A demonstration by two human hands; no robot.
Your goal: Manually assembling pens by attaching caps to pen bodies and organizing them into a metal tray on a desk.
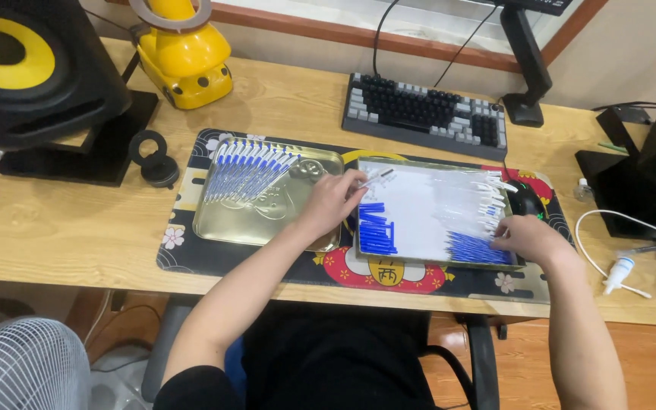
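The left hand pinches one thin, light pen near its middle, while the right hand rests open-fingered on slippery pens nearby.

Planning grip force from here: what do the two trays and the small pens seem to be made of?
Left tray: apparently thin metal, pale gold and glossy, with embossed relief and reflections. Right tray: gold metal-looking rim, white liner, possibly paper. Pens: probably plastic, white barrels, blue caps. The left hand pinches one; the right hand touches others.
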